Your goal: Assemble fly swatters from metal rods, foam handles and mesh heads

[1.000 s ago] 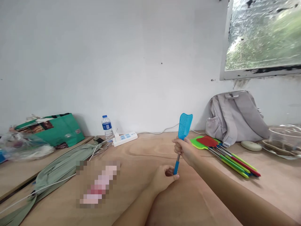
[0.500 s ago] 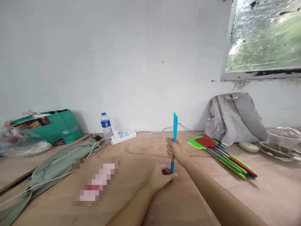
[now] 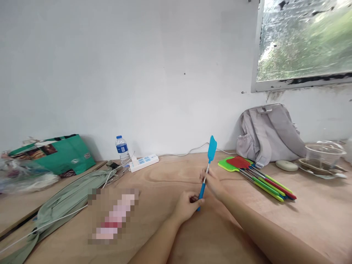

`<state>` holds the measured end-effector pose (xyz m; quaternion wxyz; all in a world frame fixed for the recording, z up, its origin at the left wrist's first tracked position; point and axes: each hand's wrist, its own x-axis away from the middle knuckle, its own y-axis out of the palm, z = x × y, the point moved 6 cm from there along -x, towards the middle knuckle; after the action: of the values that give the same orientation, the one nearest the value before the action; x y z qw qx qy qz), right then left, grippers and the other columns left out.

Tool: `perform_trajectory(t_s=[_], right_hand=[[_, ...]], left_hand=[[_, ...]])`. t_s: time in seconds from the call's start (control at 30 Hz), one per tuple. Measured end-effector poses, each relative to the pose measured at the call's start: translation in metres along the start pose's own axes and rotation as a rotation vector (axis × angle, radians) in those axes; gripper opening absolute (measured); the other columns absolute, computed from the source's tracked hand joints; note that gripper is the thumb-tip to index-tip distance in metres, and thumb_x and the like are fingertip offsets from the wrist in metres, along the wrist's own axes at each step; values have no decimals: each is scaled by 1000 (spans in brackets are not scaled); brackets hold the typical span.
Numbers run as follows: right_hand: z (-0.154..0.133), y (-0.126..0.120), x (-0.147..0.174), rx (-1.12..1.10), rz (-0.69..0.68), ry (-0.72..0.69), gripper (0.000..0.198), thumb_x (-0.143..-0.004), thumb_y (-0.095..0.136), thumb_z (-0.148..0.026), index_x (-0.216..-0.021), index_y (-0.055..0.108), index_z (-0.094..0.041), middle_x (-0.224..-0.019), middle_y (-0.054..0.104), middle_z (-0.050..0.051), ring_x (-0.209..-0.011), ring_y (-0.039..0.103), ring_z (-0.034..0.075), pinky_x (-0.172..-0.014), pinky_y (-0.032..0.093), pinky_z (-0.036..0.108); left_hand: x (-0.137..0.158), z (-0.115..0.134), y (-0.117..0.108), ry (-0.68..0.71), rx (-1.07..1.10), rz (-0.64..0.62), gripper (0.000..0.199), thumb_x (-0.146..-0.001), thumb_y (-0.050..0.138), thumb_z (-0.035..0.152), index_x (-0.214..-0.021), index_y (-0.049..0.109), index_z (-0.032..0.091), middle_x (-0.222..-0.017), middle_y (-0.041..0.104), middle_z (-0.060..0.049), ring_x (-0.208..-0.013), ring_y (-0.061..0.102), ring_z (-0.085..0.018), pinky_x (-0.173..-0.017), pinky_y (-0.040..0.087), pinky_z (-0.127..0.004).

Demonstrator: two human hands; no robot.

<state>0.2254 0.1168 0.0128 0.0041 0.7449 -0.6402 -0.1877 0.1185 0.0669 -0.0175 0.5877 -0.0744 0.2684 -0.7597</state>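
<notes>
A blue fly swatter [image 3: 212, 148] stands tilted over the wooden table, its head up and leaning to the right. My left hand [image 3: 187, 206] is closed on the lower end of its blue handle, close to the tabletop. Beside the bare metal shaft is my right hand [image 3: 213, 183], its fingers loosened and slightly blurred behind the shaft. The shaft shows in front of that hand; whether the fingers touch it is hard to see. To the right lies a pile of fly swatters [image 3: 260, 179] with green and red heads and several coloured handles.
A grey backpack [image 3: 271, 135], a pale oval case [image 3: 286, 165] and clear plastic containers [image 3: 324, 156] sit at the right. Leftward are a water bottle [image 3: 122, 148], a power strip [image 3: 143, 163], a green bag [image 3: 68, 154], a grey-green cloth strap [image 3: 66, 198] and a pixelated item [image 3: 115, 216].
My right hand has loosened its wrapped grip, baring the metal shaft. The swatter has turned so its head shows broader, and now leans right. My left hand keeps hold of the handle.
</notes>
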Motion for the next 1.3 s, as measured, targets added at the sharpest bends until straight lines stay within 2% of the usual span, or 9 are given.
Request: perform_trajectory(t_s=[0.13,0.27,0.37,0.57,0.73,0.87,1.03,1.13,1.3], right_hand=[[26,-12,11,142,-28,61,41,-61,58,-57,-56,37,-21,-47,44,-7,-45,41,9,-45,33,24],[19,-35,14,253,4,87,36,-68,51,-56,-63,37,-23,-44,38,-10,-36,36,9,-39,29,23],[0,-69,17,395,32,51,29,-63,62,-42,-71,43,-22,-43,40,-11,-36,35,9,-39,26,22],[-46,-160,20,1163,234,-185,20,-68,54,-43,-68,49,-23,-54,55,-2,-48,48,15,-47,34,26],[-59,-223,18,1470,457,-86,21,-67,55,-43,-60,57,-23,-61,62,4,-51,55,19,-49,35,29],[-53,-241,17,1618,484,7,20,-70,53,-37,-62,61,-21,-64,64,9,-56,58,22,-49,34,30],[-62,-211,16,1623,414,-186,22,-74,45,-28,-83,64,-22,-90,65,9,-70,60,23,-55,38,30],[-61,-152,26,1435,200,-443,17,-76,46,-27,-80,62,-23,-86,65,7,-77,59,20,-68,39,28],[0,-29,60,1446,-427,-260,18,-71,50,-26,-54,54,-22,-56,61,1,-51,51,14,-51,29,25]], left_hand=[[2,6,-5,21,-26,-32,34,-77,48,42,-70,66,13,-62,60,-1,-60,51,-13,-56,37,-22],[3,1,-15,7,-95,6,32,-79,47,37,-72,68,14,-67,64,-2,-66,55,-16,-61,39,-23],[1,-9,-26,-25,-149,59,27,-77,47,31,-74,68,14,-68,65,-3,-66,56,-16,-59,38,-23],[-3,-20,-44,-81,-251,162,27,-77,44,29,-72,67,15,-69,65,-4,-64,55,-16,-56,36,-23],[-1,-19,-52,-116,-325,195,24,-76,46,28,-68,66,16,-63,63,-2,-60,54,-15,-54,32,-23],[0,-20,-54,-136,-371,195,22,-76,46,26,-67,64,17,-65,64,-2,-61,55,-15,-55,32,-23],[-1,-26,-52,-166,-418,152,22,-77,43,23,-67,61,17,-70,65,-3,-67,57,-15,-57,32,-23],[1,-26,-51,-183,-453,103,17,-75,44,20,-67,60,18,-69,64,-3,-65,57,-16,-54,32,-23],[15,-6,-37,-127,-577,-9,12,-71,51,23,-82,56,20,-81,64,-5,-72,56,-20,-59,34,-26]])
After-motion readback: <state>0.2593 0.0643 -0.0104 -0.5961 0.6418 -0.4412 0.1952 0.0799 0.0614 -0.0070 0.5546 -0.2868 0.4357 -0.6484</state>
